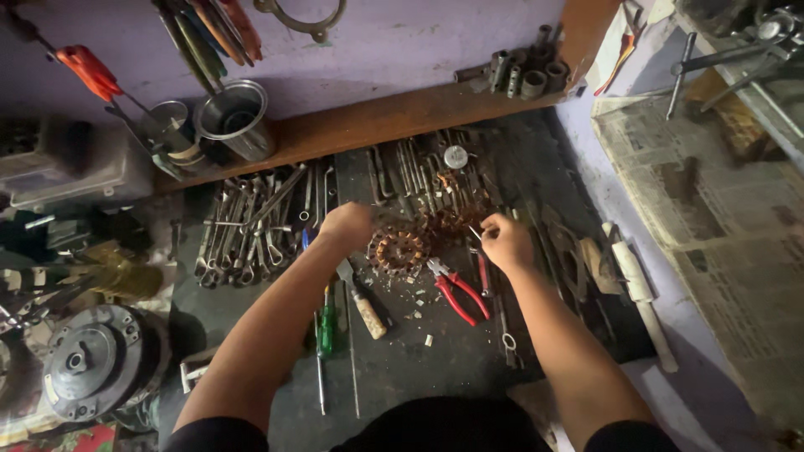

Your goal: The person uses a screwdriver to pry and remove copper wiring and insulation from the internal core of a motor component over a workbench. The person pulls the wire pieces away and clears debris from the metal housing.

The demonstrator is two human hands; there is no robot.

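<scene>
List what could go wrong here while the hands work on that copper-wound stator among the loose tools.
1. The right hand pinches a thin tool or wire at the stator; a slip could nick the copper windings or a finger.
2. The left hand rests beside a heap of spanners; a nudge could send them against the stator.
3. The red-handled pliers lie open right under the right wrist and could snag it.
</scene>
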